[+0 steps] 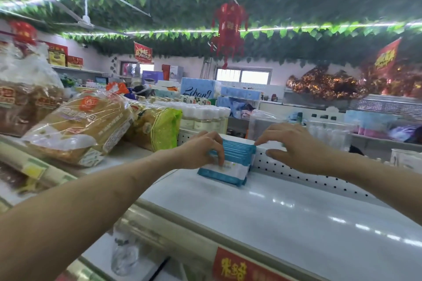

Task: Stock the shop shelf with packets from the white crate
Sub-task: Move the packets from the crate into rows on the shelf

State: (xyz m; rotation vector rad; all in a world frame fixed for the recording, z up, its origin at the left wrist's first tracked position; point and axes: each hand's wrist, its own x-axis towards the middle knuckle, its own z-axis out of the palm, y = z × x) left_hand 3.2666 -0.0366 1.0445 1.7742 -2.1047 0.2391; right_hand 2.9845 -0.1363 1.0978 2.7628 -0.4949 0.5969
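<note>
The packets (230,159), on edge on the shelf (296,212), are gripped in front by the left hand (201,150) and touched behind by the right hand (290,146) (whether pinching cannot be told), seemingly to square the row.

Bare arms (96,187), left grip (201,150), right grip (290,146)
</note>
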